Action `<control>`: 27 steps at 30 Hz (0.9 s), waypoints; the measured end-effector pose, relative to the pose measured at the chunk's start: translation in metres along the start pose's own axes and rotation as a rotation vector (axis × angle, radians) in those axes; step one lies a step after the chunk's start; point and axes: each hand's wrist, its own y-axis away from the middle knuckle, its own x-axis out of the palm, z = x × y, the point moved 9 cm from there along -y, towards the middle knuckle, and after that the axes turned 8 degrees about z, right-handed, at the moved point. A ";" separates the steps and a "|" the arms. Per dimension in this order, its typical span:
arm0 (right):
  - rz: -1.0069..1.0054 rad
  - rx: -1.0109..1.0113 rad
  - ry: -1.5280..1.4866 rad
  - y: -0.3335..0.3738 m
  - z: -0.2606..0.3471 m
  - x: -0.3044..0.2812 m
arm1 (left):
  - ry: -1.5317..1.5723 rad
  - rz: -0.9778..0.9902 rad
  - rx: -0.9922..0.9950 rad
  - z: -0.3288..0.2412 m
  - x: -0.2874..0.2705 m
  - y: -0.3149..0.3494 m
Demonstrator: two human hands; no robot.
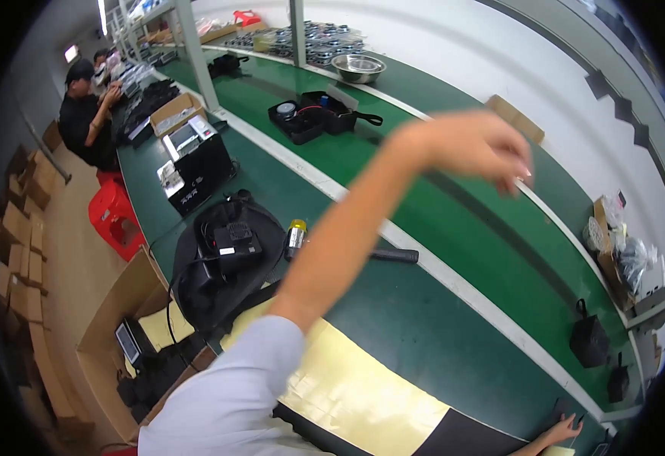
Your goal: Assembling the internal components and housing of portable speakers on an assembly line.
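Observation:
My left arm reaches up across the view from the lower left. The left hand (473, 148) is raised over the green conveyor belt (454, 220), bent at the wrist with its fingers drooping. Motion smears the fingers, and no held thing shows. Under the forearm lies a pale yellow sheet (363, 387), partly hidden by my sleeve, along a black sheet (469, 437). At the lower right rim my right hand (564, 432) is small and partly cut off, its fingers apart beside the black sheet's far end.
A black rounded bag (195, 296) carries a boxy black device. Nearby are a yellow-topped cylinder (296, 235), a black rod (397, 256) and a black machine (195, 171). An open black case (317, 114) rests on the belt. A carton (120, 319) stands left; a co-worker (89, 114) sits far left.

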 end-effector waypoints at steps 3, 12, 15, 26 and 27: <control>0.105 0.121 0.029 0.042 -0.008 0.062 | -0.411 -0.279 -0.263 0.064 -0.128 0.061; 0.110 0.014 0.030 0.007 -0.026 0.045 | -1.181 -0.481 -0.844 0.201 -0.326 0.291; 0.172 0.073 0.092 0.012 -0.037 0.040 | -1.341 -0.344 -0.968 0.239 -0.303 0.274; 0.236 0.005 0.173 0.006 -0.037 0.030 | -1.141 0.079 -1.124 0.301 -0.300 0.270; 0.233 -0.002 0.188 0.005 -0.034 0.029 | -1.168 0.119 -1.125 0.304 -0.299 0.265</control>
